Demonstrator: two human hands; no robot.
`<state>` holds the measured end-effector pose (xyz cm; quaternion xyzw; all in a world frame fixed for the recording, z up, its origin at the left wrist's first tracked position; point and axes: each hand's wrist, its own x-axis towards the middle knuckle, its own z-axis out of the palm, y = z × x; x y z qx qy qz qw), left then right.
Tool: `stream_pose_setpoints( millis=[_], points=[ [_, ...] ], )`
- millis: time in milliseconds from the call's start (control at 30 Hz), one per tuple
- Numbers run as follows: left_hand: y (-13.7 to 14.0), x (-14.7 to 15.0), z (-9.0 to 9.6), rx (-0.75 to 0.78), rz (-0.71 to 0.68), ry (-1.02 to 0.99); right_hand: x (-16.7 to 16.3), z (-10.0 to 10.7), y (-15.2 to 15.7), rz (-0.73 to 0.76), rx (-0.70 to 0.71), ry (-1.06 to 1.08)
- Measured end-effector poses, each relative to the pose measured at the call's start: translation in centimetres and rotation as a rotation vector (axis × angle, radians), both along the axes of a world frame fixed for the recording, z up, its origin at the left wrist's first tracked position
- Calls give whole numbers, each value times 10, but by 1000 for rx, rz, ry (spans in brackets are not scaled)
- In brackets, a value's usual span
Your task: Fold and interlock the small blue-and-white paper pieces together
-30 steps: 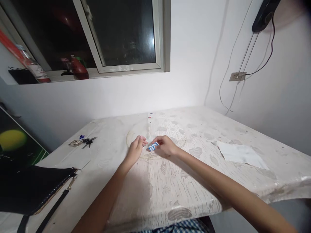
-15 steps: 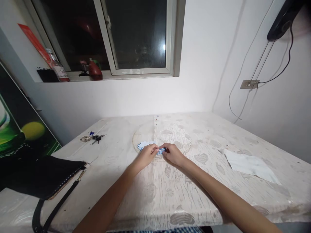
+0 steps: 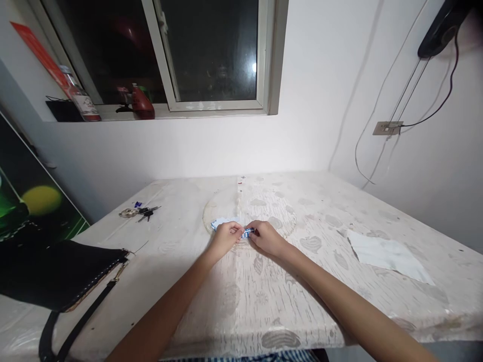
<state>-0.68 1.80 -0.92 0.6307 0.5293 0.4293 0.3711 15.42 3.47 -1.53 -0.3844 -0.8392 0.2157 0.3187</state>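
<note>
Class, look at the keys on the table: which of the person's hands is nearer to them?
Left. The left hand is to the right of the keys and closer to the table's front edge. The right hand is farther right, beyond the left hand.

The tablecloth [image 3: 226, 311] looks like glossy plastic, the blue-and-white piece [image 3: 246, 234] like smooth card.

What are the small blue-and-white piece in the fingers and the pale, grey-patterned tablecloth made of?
Small blue-and-white piece: perhaps card or thin plastic, judging by its printed look; its finish is unclear.
Pale, grey-patterned tablecloth: probably plastic, semi-glossy, since highlights show along its near side.
</note>
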Motion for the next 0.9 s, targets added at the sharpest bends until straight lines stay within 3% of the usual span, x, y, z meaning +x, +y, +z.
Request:
stream_pose_setpoints(
  millis=[300, 733, 900],
  points=[
    [15, -9, -12, -132, 2, -153, 1, 0, 2, 41, 53, -78],
    [11, -8, -4, -276, 17, -283, 5, 2, 6, 46, -17, -51],
    [12, -12, -7, -264, -24, -235, 4, 4, 6, 40, -28, -94]
  ],
)
